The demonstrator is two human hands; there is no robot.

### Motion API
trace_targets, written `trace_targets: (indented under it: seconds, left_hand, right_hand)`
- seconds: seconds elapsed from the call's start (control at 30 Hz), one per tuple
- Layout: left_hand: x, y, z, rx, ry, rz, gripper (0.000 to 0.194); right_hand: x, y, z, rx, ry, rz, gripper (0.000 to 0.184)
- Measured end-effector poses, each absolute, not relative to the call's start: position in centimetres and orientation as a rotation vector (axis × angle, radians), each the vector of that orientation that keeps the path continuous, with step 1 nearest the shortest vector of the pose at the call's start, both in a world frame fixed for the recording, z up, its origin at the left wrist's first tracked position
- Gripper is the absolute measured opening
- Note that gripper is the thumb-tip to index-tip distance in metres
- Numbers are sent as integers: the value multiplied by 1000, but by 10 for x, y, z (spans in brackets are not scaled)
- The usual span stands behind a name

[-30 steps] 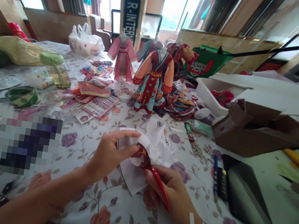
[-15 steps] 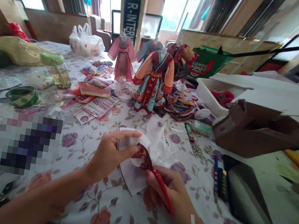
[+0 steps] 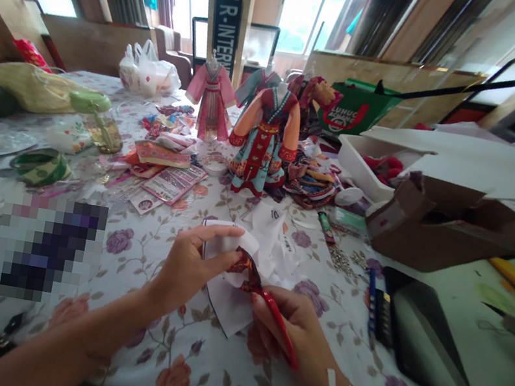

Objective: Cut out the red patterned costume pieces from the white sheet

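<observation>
My left hand (image 3: 200, 256) is closed on a piece of printed fabric (image 3: 242, 263), white with a dark red and orange patterned part, pinched between thumb and fingers. My right hand (image 3: 288, 320) grips red-handled scissors (image 3: 282, 322). Their blades lie at the edge of the red patterned part, and the fabric partly hides them. A white flap of the fabric with a dark edge line hangs below my left fingers. Just beyond my hands lies crumpled white material (image 3: 275, 235) with some printed marks.
Small dressed forms stand ahead, the nearest in an orange-sleeved dress (image 3: 267, 135). A cardboard box (image 3: 434, 229), a white foam box (image 3: 365, 165) and a dark tablet (image 3: 430, 340) are at right. A green tape roll (image 3: 39, 166) and a lidded jar (image 3: 105, 128) stand left.
</observation>
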State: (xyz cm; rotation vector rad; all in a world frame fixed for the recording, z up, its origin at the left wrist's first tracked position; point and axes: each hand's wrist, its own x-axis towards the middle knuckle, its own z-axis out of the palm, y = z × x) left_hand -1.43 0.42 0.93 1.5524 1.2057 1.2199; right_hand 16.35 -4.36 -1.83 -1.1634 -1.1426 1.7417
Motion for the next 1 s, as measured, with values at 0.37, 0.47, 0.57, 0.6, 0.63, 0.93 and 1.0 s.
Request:
trace_targets:
  seconds: [0.37,0.47,0.57,0.6,0.63,0.93,1.0]
  left_hand:
    - [-14,2,13,1337,1065,1167,29]
    - [-14,2,13,1334,1046,1157,30]
    - [-15,2,12,1346,1041,1150,30]
    - [-16,2,12,1356,1041,1151,30]
    - [-16,2,11,1365,1044,1154,30]
    - [-15,2,9,1393,1065,1155,30]
    - [-15,2,10,1375,1073,1149,30]
  right_hand:
    - [162,-45,-11,-1163,-1180,1714,44]
    - [162,-44,-12,-1155,-1166,1726,44]
    - [162,-44,-13,-1150,-1157,1738,44]
    - [162,-44,-13,-1149,-1154,1738,44]
    - [162,-44,-13,-1149,-1153,1738,44]
    - [162,-44,-15,-1144,-1151,1733,45]
    - [162,-44,-15,-1145,-1156,1729,45]
